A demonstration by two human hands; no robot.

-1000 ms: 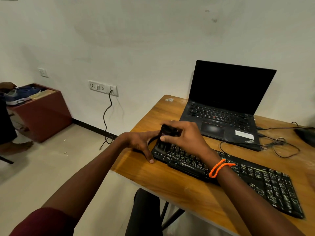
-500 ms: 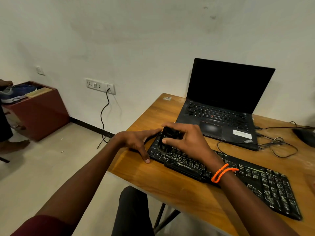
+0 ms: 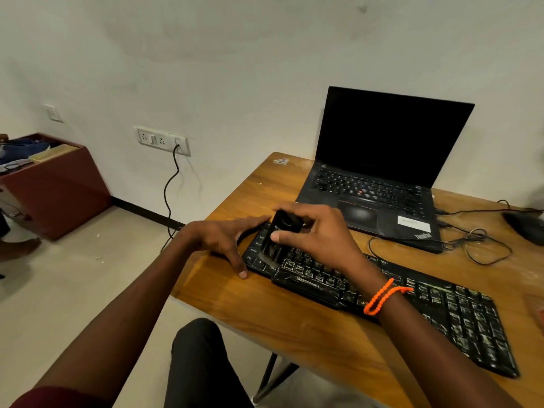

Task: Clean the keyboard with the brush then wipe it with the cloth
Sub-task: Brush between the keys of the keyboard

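View dipped slightly | wooden desk (image 3: 309,325) | white wall (image 3: 235,69) behind

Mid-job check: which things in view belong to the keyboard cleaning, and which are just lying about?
In use:
keyboard
brush, gripped by right hand
left hand, steadying the keyboard's end

Lying about:
laptop
cables
mouse
cabinet

No cloth clearly in view.
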